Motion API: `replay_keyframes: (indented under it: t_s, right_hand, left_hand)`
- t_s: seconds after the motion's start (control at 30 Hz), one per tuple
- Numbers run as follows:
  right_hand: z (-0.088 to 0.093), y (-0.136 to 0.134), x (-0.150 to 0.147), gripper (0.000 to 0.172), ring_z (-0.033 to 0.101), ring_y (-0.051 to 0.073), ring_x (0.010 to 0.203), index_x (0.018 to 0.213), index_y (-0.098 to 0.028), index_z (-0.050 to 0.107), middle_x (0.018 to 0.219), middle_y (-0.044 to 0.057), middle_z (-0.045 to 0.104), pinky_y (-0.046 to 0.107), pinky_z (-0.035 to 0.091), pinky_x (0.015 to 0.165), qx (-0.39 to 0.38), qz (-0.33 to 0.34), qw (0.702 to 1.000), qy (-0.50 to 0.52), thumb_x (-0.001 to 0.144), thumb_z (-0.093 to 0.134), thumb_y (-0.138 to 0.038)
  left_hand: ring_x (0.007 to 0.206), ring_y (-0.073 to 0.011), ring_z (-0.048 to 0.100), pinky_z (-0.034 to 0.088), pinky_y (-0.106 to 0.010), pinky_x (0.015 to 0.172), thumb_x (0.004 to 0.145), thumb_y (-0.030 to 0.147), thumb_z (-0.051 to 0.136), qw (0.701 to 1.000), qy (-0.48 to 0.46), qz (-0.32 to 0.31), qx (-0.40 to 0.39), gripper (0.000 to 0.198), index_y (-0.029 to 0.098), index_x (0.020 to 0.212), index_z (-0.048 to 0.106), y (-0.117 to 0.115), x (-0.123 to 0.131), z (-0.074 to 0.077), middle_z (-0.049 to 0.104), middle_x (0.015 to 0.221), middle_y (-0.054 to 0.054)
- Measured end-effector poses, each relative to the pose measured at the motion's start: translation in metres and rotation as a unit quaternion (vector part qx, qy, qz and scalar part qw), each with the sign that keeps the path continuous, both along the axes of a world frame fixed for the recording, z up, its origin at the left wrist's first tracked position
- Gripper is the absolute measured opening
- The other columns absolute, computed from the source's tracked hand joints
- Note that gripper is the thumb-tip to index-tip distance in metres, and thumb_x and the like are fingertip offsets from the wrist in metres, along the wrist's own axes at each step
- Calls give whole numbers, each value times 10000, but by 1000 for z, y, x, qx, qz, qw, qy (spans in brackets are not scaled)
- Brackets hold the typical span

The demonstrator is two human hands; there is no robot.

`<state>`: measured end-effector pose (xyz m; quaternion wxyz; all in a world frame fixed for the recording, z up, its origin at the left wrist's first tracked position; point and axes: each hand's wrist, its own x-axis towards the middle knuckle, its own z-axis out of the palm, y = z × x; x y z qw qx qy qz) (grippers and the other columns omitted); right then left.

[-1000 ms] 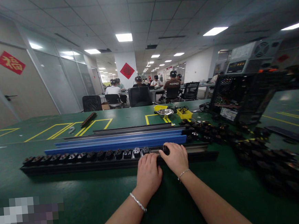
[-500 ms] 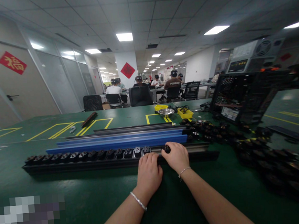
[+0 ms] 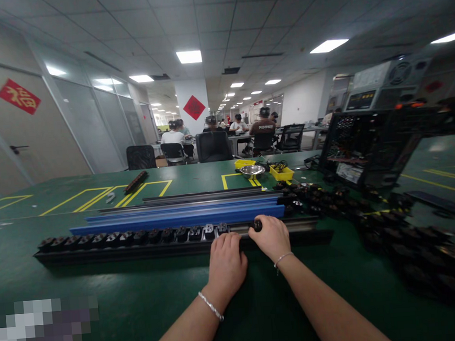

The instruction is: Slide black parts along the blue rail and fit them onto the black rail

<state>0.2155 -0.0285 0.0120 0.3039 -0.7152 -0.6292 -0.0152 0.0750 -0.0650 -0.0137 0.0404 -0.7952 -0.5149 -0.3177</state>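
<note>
A long black rail (image 3: 139,252) lies across the table, its left part filled with a row of small black round socket modules (image 3: 154,235). My left hand (image 3: 226,260) has its fingers closed over the rail's near wall, just right of the last module in the row. In the right part of the channel, my right hand (image 3: 272,236) pinches a single black socket module (image 3: 257,225) between thumb and fingers. That module is partly hidden by the fingers. A gap of bare channel separates it from the row.
Behind the rail lie blue rails (image 3: 176,219) and other dark strips. A heap of black modules (image 3: 344,203) spreads over the right side. Farther back are a metal bowl (image 3: 252,170), a yellow bin (image 3: 282,173) and an open computer case (image 3: 367,149). People sit beyond.
My right hand has shifted slightly right along the rail with the socket module in its fingers. The left hand has stayed in place.
</note>
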Motion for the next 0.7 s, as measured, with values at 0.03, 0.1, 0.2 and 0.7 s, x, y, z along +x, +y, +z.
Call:
replay_keyframes:
  t_s: [0.03,0.1,0.2,0.7]
  right_hand:
    - [0,1,1,245,547,210,954,892,-228,626,930,50,667,337,330,879,-4,0,1000,-1,699,515,-330]
    - [0,1,2,236,550,208,950,881,-228,628,921,51,668,339,332,881,-11,0,1000,-3,703,505,-322]
    - [0,2,3,245,553,204,951,898,-227,627,933,53,667,340,330,887,-16,-1,1000,-1,708,495,-310]
    - [1,2,6,290,523,218,1003,953,-218,616,983,66,650,375,306,910,-38,-9,999,-4,715,486,-321]
  left_hand:
    - [1072,-221,465,334,-396,969,745,128,486,1000,-1,1,-3,334,199,1070,513,0,0,0,584,1081,-47]
    - [1073,-222,466,334,-401,968,745,123,480,1000,-2,2,-9,333,202,1068,516,0,0,1,585,1083,-49]
    - [1078,-225,464,337,-403,964,743,119,480,1000,-4,1,-9,337,199,1069,518,-1,0,1,587,1087,-53]
    - [1076,-219,468,340,-390,965,740,124,494,1000,0,5,2,331,191,1063,519,1,0,-1,592,1079,-47]
